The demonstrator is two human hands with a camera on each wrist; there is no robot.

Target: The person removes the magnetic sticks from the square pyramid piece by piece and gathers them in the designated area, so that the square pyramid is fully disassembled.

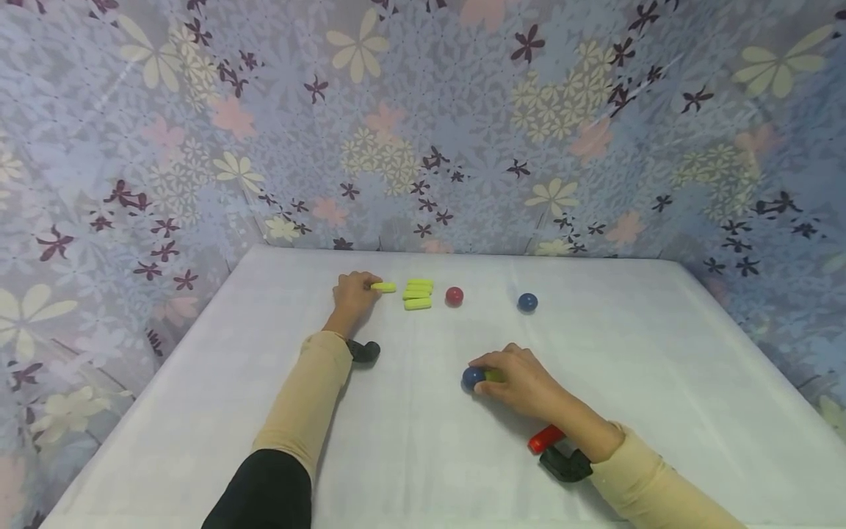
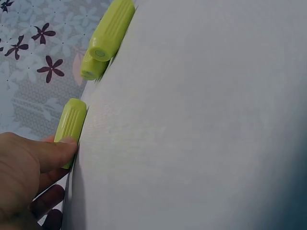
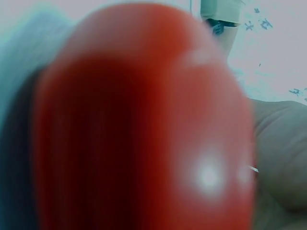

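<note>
At the back left of the table, my left hand (image 1: 355,292) pinches a short yellow-green ribbed stick (image 1: 385,287) between thumb and fingers; the left wrist view shows this stick (image 2: 72,119) against the cloth. Several similar yellow-green sticks (image 1: 418,291) lie grouped just to its right. Nearer the front, my right hand (image 1: 522,380) holds a dark blue ball (image 1: 472,378) between thumb and fingertips. Behind that ball, an olive-green thing (image 1: 494,375) shows within the grasp, mostly hidden. A red stick-like thing (image 1: 545,439) is under the right wrist; a blurred red thing (image 3: 144,120) fills most of the right wrist view.
A red ball (image 1: 454,297) stands right of the yellow-green group, and another blue ball (image 1: 527,303) lies farther right. White cloth covers the table (image 1: 410,441). Behind it hangs a flowered curtain (image 1: 423,132). Dark wrist devices (image 1: 365,352) sit at both wrists.
</note>
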